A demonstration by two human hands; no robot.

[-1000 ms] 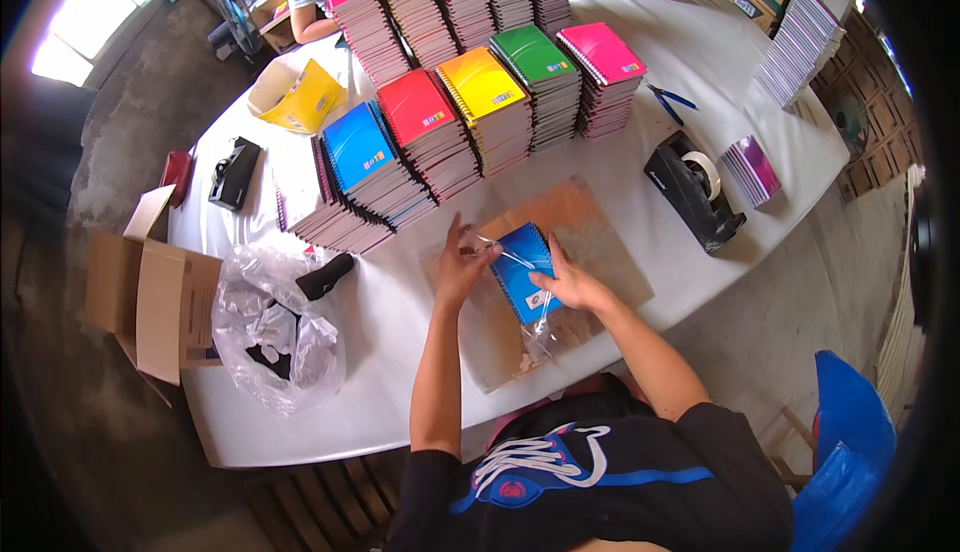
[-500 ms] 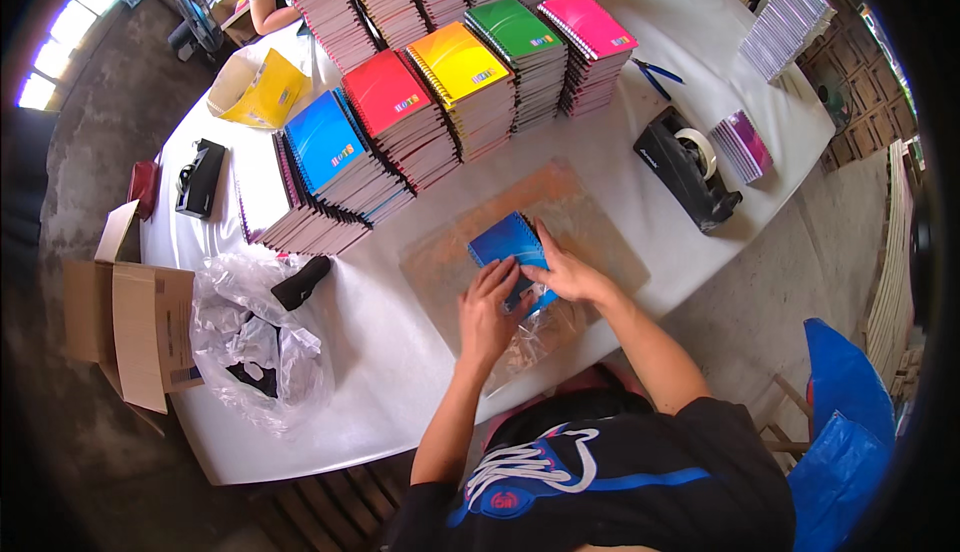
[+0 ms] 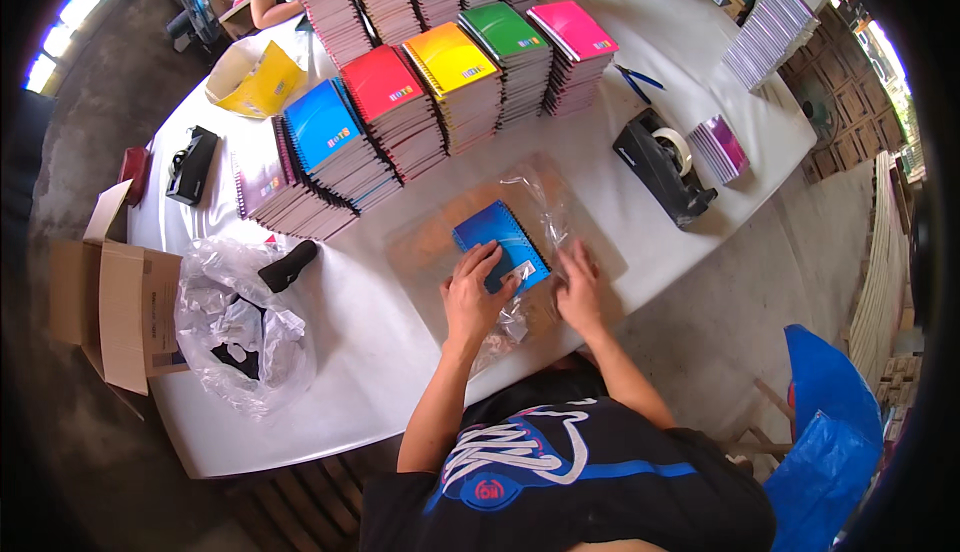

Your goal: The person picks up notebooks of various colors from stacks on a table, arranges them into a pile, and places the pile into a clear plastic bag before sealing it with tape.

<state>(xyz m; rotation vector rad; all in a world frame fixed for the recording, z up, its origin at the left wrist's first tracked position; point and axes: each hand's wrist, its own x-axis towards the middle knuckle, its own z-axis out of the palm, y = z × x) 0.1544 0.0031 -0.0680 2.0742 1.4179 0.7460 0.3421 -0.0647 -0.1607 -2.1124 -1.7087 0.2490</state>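
Observation:
A small blue spiral notebook (image 3: 490, 228) lies tilted on a brown mat (image 3: 425, 242) with clear film over it. My left hand (image 3: 474, 294) rests on the notebook's lower left part, fingers stretched out and slightly spread. A small pale patch (image 3: 522, 271) shows on the cover beside those fingers. Crinkled clear plastic (image 3: 548, 207) runs along the notebook's spiral edge and gathers below it. On that plastic, right of the notebook, my right hand (image 3: 579, 287) lies with its fingers extended and apart. Whether the plastic wraps the notebook I cannot tell.
Tall stacks of spiral notebooks (image 3: 385, 92) stand beyond the mat. One tape dispenser (image 3: 665, 167) is at the right, another (image 3: 192, 167) at the left. Pliers (image 3: 638, 80), a plastic bag (image 3: 240, 322), an open carton (image 3: 135, 312) and a yellow folder (image 3: 265, 82) are also around.
My right hand has come off the notebook and moved right and down onto the plastic. Loose plastic now shows beside the spiral. My left hand stays on the notebook.

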